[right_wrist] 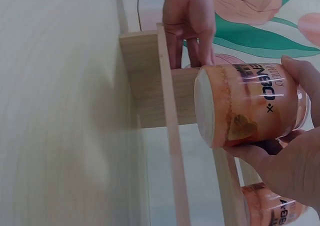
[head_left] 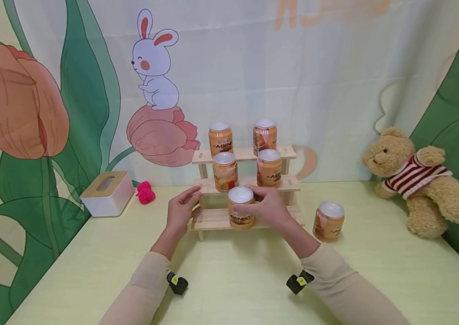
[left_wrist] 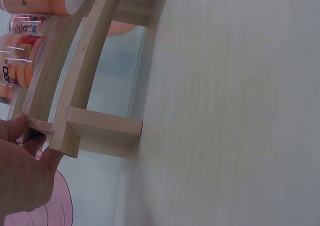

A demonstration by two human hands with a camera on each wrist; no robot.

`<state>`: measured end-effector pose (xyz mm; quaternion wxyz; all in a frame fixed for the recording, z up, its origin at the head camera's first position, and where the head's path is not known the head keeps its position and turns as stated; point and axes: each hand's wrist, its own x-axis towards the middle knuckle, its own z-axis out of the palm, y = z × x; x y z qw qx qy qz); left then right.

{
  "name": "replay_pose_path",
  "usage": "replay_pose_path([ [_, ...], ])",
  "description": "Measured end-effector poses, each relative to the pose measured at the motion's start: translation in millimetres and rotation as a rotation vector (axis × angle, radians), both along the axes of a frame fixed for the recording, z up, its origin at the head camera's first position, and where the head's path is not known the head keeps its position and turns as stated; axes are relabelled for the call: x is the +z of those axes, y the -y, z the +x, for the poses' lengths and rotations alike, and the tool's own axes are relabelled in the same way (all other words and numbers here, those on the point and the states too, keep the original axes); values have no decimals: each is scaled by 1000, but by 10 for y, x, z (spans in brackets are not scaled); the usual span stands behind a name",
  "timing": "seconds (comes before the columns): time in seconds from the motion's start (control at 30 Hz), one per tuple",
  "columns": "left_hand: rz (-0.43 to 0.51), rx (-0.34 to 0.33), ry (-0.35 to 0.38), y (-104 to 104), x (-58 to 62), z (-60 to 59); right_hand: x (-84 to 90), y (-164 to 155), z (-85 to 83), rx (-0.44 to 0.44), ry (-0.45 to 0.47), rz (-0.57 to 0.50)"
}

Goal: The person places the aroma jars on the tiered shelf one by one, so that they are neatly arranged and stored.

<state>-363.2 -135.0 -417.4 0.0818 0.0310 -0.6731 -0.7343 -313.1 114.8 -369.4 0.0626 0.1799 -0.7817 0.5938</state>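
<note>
A three-tier wooden shelf point(head_left: 213, 219) stands mid-table. My right hand point(head_left: 267, 208) grips an orange can point(head_left: 240, 197) with a silver lid, held upright at the front of the bottom tier. In the right wrist view the can point(right_wrist: 250, 106) lies between my thumb and fingers point(right_wrist: 295, 171), just off the bottom slat point(right_wrist: 150, 81). My left hand point(head_left: 182, 210) holds the shelf's left end. In the left wrist view its thumb and fingers point(left_wrist: 20, 176) pinch the slat end point(left_wrist: 100, 131). Two cans point(head_left: 224, 170) stand on the middle tier and two point(head_left: 220, 137) on the top.
Another orange can point(head_left: 328, 220) stands on the table right of the shelf. A teddy bear point(head_left: 420, 180) sits at the far right. A white tissue box point(head_left: 107, 193) and a pink ball point(head_left: 145, 192) lie back left. A printed backdrop hangs behind.
</note>
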Motion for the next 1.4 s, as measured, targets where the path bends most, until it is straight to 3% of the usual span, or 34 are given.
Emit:
replay_pose_path([
  [0.33, -4, 4, -3, 1, -7, -11, -193, 137, -110, -25, -1, -32],
  [0.8, -2, 9, -15, -8, 4, 2, -274, 214, -169, -39, -46, -43],
  [1.1, 2, 7, -17, -9, -10, 3, -345, 234, -210, -19, -169, -83],
  [1.4, -10, 2, -13, -4, 2, 11, -340, 217, -212, -2, -141, -75],
])
